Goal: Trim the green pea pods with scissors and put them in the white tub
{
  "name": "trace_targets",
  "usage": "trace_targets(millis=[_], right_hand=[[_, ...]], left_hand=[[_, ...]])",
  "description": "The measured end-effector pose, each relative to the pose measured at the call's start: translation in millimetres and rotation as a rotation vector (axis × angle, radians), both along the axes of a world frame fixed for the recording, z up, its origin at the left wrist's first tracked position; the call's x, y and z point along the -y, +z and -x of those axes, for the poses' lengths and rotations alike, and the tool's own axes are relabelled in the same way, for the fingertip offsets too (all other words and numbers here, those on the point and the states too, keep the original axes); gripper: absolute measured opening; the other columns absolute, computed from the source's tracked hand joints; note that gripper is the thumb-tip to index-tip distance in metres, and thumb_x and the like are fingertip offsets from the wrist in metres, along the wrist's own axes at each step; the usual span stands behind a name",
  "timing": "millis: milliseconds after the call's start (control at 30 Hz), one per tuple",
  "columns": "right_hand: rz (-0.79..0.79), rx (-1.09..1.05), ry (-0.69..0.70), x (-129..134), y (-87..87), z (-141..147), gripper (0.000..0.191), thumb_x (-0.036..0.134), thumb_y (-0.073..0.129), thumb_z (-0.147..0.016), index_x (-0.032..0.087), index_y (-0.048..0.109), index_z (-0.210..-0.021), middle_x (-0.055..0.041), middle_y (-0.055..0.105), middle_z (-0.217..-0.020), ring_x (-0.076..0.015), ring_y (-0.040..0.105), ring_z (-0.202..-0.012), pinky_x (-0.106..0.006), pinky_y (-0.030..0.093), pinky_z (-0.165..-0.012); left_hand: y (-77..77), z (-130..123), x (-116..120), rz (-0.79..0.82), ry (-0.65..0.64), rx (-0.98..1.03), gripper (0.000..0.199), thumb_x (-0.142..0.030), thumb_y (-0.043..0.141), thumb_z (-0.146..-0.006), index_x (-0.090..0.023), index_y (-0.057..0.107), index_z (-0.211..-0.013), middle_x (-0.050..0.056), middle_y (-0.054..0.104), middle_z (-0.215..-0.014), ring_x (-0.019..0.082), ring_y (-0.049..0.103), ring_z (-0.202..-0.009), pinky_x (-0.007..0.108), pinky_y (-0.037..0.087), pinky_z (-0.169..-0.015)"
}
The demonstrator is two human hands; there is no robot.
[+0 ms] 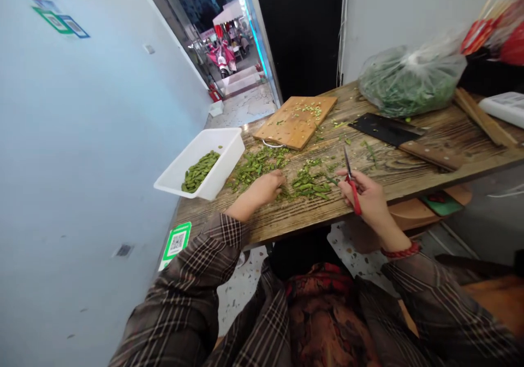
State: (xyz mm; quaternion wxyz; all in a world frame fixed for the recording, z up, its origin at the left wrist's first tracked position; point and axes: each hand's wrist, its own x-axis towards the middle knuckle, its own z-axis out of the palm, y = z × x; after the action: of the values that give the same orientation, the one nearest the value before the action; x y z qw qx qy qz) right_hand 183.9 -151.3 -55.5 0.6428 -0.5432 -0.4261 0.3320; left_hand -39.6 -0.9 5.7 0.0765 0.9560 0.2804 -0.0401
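Note:
My right hand [368,198] is closed round scissors with red handles [354,197], the blades pointing up and away from me. Beside its fingertips lies a thin green stem. My left hand [266,188] rests low over the table with its fingers curled down at the edge of the green pods, so whatever it pinches is hidden. One heap of pods, which look like edamame [257,162], spreads behind that hand. A smaller heap of pods and trimmings [311,181] lies between my two hands. More pods [200,172] fill part of a white plastic tub [227,160] at the left.
A wooden cutting board [286,124] with green bits on it stands at the back. To the right lie a cleaver [409,140], a tied clear bag of greens [409,83] and a wooden strip [483,119]. A green code card [177,244] marks the table's left edge.

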Motion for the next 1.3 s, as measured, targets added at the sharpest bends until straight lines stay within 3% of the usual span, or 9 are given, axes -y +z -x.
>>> trace_targets(millis=[100,200,367,467,700,833,1067,1300], right_hand=[[-0.021,0.030,-0.016,-2,-1.8,0,0.038,0.044,0.066,-0.077,0.017,0.064,-0.104,0.0029,0.054,-0.066,-0.0089,0.047,-0.051,-0.022,0.041,-0.048],[-0.041,0.079,-0.012,-5,-4.4,0,0.039,0.044,0.065,-0.078,0.017,0.065,-0.107,0.0010,0.058,-0.070,-0.0106,0.051,-0.055,-0.024,0.043,-0.052],[-0.009,0.382,-0.005,-6,-4.4,1,0.041,0.046,0.064,-0.080,0.018,0.066,-0.110,-0.0037,0.066,-0.080,-0.0172,0.060,-0.071,-0.029,0.047,-0.067],[-0.003,0.599,0.030,-3,1.2,5,0.042,0.047,0.064,-0.080,0.019,0.066,-0.112,-0.0046,0.066,-0.081,-0.0181,0.060,-0.071,-0.030,0.046,-0.067],[-0.032,0.694,0.148,1,16.8,16,0.040,0.046,0.065,-0.079,0.022,0.065,-0.111,-0.0013,0.062,-0.075,-0.0145,0.055,-0.064,-0.026,0.042,-0.060],[-0.068,0.672,0.172,-1,16.7,18,0.043,0.049,0.067,-0.078,0.022,0.064,-0.112,-0.0017,0.061,-0.077,-0.0148,0.055,-0.066,-0.027,0.043,-0.062],[-0.108,0.657,0.185,0,15.2,21,0.041,0.050,0.064,-0.080,0.021,0.066,-0.109,-0.0021,0.061,-0.074,-0.0146,0.053,-0.064,-0.026,0.041,-0.061],[-0.031,0.718,0.158,0,7.3,16,0.037,0.051,0.060,-0.083,0.022,0.068,-0.104,-0.0025,0.064,-0.073,-0.0154,0.056,-0.063,-0.025,0.039,-0.060]], left_hand=[[-0.2,7,-3,0.045,0.081,0.142,0.012,-0.009,0.060,-0.072,-0.015,0.066,-0.080,0.006,0.056,-0.085,0.017,0.056,-0.078,0.031,0.046,-0.077],[3.4,10,0,0.152,0.242,0.388,0.009,-0.015,0.065,-0.069,-0.015,0.064,-0.078,0.002,0.055,-0.077,0.012,0.051,-0.063,0.026,0.043,-0.063],[9.2,0,22,0.618,0.462,0.768,0.025,-0.030,0.073,-0.066,-0.016,0.057,-0.079,-0.005,0.052,-0.060,0.007,0.044,-0.048,0.021,0.039,-0.047],[11.2,-9,39,0.734,0.478,0.862,0.030,-0.032,0.078,-0.062,-0.014,0.062,-0.081,-0.003,0.057,-0.064,0.006,0.046,-0.049,0.019,0.040,-0.046],[14.7,-29,62,0.777,0.442,0.889,0.026,-0.033,0.079,-0.062,-0.014,0.068,-0.075,-0.004,0.054,-0.057,0.005,0.043,-0.046,0.019,0.037,-0.045],[14.0,-34,65,0.756,0.398,0.906,0.022,-0.032,0.078,-0.064,-0.015,0.069,-0.073,-0.001,0.060,-0.065,0.006,0.046,-0.051,0.019,0.036,-0.048],[10.3,-39,68,0.770,0.348,0.940,0.018,-0.028,0.079,-0.064,-0.014,0.070,-0.072,0.002,0.063,-0.070,0.012,0.056,-0.066,0.023,0.043,-0.064],[3.3,-39,64,0.728,0.401,0.923,0.019,-0.027,0.079,-0.063,-0.014,0.066,-0.067,-0.002,0.056,-0.062,0.006,0.045,-0.055,0.020,0.035,-0.054]])
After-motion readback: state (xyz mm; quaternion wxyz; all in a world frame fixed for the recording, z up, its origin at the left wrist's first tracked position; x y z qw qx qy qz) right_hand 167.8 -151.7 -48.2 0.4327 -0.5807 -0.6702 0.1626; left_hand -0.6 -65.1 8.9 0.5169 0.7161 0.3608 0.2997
